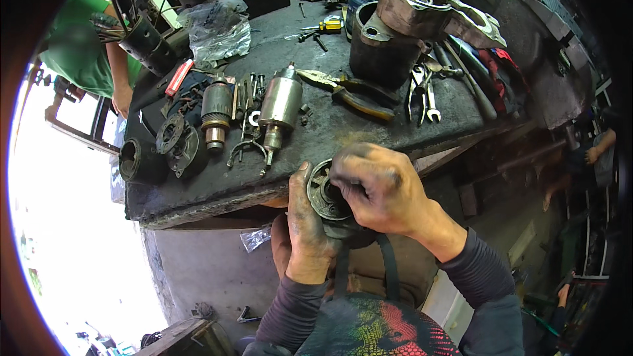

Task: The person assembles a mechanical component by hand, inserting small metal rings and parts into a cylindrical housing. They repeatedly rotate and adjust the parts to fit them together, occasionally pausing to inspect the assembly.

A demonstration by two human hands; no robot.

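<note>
Just off the bench's near edge, my left hand (304,227) is closed around the side of a round metal housing (319,206), whose open face is tilted up. My right hand (382,188) is closed over that opening, its fingertips bent down into the housing. Whatever they pinch, if anything, is hidden behind the knuckles. Closest to the hands on the bench lie a silver metal cylinder with a shaft (280,102) and a forked lever (239,151). Beside them stands a ribbed armature with a copper-coloured end (216,113).
Pliers (369,107) and an open-ended wrench (432,100) lie on the dark workbench (316,148). A large metal casting (412,3) rests on a dark bucket (382,56). Round end plates (181,148) sit at left. A person in green (86,46) stands beyond the bench's left side.
</note>
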